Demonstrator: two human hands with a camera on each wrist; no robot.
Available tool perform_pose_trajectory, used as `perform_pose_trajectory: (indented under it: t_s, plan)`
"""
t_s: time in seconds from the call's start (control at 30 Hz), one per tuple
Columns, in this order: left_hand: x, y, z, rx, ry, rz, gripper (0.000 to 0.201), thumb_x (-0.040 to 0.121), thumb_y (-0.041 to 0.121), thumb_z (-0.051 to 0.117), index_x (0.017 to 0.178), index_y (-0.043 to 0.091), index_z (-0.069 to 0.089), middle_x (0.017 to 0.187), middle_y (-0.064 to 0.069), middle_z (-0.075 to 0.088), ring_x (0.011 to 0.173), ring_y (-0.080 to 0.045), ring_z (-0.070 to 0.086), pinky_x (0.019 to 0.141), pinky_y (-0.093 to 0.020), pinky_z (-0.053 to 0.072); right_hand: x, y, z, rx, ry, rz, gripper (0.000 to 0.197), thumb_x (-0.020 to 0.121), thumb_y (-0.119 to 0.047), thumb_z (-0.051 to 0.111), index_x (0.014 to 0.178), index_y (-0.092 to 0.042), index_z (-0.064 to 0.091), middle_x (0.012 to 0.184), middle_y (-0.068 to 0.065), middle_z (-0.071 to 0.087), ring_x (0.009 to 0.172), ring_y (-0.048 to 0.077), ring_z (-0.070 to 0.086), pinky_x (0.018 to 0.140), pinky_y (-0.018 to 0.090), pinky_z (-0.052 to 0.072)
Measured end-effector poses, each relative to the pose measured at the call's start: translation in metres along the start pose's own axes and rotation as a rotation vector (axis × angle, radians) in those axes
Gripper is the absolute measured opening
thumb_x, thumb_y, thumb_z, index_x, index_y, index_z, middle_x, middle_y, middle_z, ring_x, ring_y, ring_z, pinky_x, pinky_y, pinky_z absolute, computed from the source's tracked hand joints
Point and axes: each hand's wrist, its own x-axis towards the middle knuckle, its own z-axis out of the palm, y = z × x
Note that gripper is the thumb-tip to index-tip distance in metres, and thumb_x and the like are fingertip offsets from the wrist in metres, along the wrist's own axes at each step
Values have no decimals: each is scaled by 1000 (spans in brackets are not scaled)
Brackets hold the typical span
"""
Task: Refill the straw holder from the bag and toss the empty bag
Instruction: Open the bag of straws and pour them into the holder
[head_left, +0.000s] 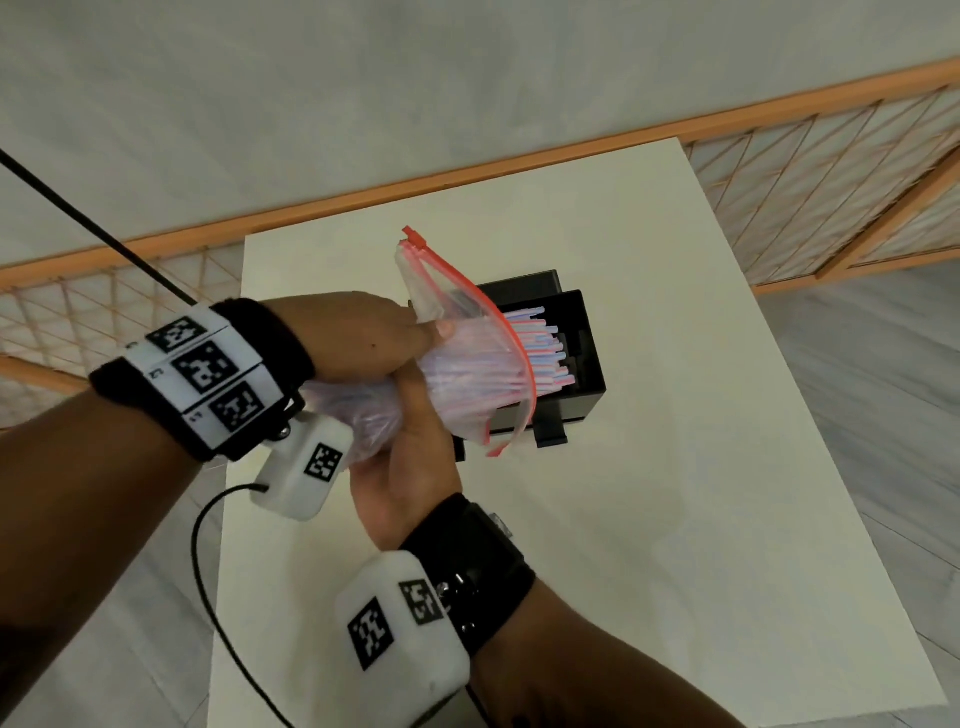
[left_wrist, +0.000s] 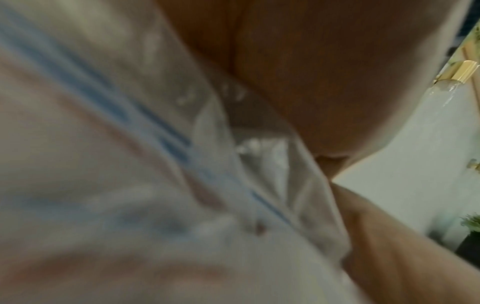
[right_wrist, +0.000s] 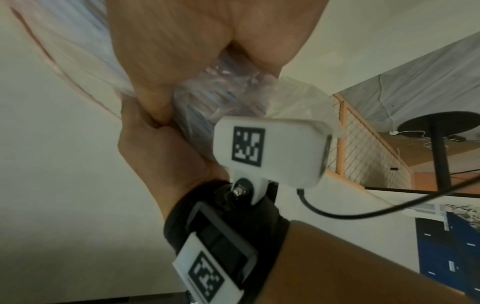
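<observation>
Both hands are wrapping around the clear bag (head_left: 467, 364) above the white table (head_left: 675, 467). The left grip (head_left: 363, 338) is closing over the bag's middle from above, its fingers curling around the plastic and the thumb lying flat along the side. The right grip (head_left: 410, 467) is clasping the same bag from beneath, just under the left one, palm turned up and fingers curled around the bunched lower part. In the right wrist view the two hands are touching each other around the crumpled plastic (right_wrist: 221, 98).

The bag is lying tilted, with its red zip mouth (head_left: 498, 317) gaping open beyond the fingertips of both grips. Pink and blue straws (head_left: 540, 353) are sticking out of that mouth, their ends reaching over the black straw holder (head_left: 587, 358), which is standing on the table just past the grips. In the left wrist view the plastic (left_wrist: 130, 164) is filling most of the picture, blurred, with blue and pink streaks showing through it.
</observation>
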Motion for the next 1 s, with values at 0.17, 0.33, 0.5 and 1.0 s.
perform_pose_trajectory:
  t_s: [0.17,0.33,0.5,1.0]
  plan:
    - [25,-1,-6,75,-3,-41,60,100,63,24,112,20,64,125,-7,64,103,-19,58,93,-30,36,-3,-16,0,83,-42,128,71,87,-51,73,144,-11,60,144,19,62,142,37,51,123,53,33]
    - [48,7,-6,151,60,-80,57,96,67,33,99,18,61,101,-6,64,87,-19,61,84,-32,42,-6,-31,-7,121,-67,148,53,99,-55,53,116,-11,78,117,15,75,105,29,70,95,46,54]
    - [56,32,-4,262,233,-55,66,90,74,35,84,12,58,75,-2,56,73,-19,57,77,-36,46,-5,-41,-12,84,-57,119,64,97,-61,55,128,-6,67,105,14,78,84,25,78,68,34,64]
    - [10,25,-18,273,272,-169,101,79,89,6,117,16,64,117,-9,67,106,-28,62,100,-47,47,-27,-37,10,34,-208,212,77,88,-67,58,135,-7,65,133,18,67,115,29,69,86,40,62]
